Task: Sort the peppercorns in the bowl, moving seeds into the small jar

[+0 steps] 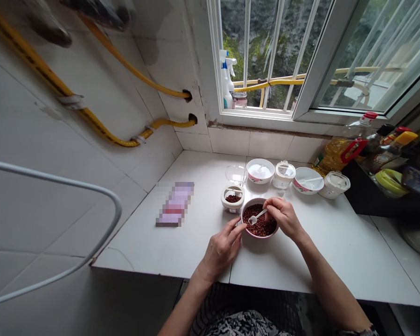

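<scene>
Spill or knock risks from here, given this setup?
1. The white spoon in the right hand is small, so dark red bits might drop off it if it tilts.
2. The jar stands open close to the bowl; a bump could tip it.
3. The left hand is only at the bowl's near-left edge, so the bowl might slide if pushed.

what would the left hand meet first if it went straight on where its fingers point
Most likely the nearest bowl: the left hand is at its left rim, though exact contact is unclear.
</scene>
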Demonstrator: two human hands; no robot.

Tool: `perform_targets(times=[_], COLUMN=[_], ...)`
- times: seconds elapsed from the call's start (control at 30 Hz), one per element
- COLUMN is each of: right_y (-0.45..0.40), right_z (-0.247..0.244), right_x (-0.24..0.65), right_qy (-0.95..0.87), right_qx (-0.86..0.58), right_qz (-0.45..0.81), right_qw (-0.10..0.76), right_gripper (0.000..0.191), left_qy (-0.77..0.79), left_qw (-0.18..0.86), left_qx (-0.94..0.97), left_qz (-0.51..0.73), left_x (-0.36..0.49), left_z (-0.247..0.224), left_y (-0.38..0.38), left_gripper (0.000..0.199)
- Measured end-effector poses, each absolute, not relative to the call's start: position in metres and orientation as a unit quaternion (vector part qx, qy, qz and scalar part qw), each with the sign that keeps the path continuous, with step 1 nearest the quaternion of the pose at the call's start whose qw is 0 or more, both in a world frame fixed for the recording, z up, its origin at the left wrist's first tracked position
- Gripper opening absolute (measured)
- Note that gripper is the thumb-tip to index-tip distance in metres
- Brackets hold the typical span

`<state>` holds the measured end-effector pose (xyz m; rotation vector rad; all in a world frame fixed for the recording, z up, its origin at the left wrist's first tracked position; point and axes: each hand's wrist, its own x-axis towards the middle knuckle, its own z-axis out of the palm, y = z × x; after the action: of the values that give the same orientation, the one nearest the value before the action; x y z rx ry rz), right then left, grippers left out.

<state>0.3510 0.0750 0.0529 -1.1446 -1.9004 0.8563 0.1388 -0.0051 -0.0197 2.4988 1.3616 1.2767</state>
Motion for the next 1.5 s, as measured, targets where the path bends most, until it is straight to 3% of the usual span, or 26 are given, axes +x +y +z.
perform_targets(times=[0.6, 0.87, 1.07, 1.27, 1.5], right_y=[0.073, 0.079, 0.081, 0.073, 0.071], right_z=[0.057, 0.05, 0.056, 0.058, 0.057], right_x=[0.351, 0.354, 0.35, 0.328, 0.319], right_qy=[-0.723, -0.618, -0.592, -0.649, -0.808], right_qx=[-0.452, -0.461, -0.452, -0.425, -0.365], right_qz=[0.353, 0.49, 0.491, 0.404, 0.186], right_qw=[0.386, 0.407, 0.452, 0.485, 0.424], right_gripper=[0.019, 0.015, 0.021, 0.017, 0.023], left_qy=[0.441, 0.436, 0.437, 0.437, 0.436], left_qw=[0.019, 0.011, 0.016, 0.018, 0.014], left_qx=[0.8, 0.802, 0.801, 0.801, 0.802], left_qz=[0.405, 0.408, 0.408, 0.409, 0.408], left_x=[0.139, 0.139, 0.139, 0.139, 0.139], left_z=[-0.021, -0.021, -0.022, -0.023, -0.023], left_y=[-0.005, -0.005, -0.005, -0.005, -0.005], left_gripper=[0.043, 0.041, 0.043, 0.045, 0.044])
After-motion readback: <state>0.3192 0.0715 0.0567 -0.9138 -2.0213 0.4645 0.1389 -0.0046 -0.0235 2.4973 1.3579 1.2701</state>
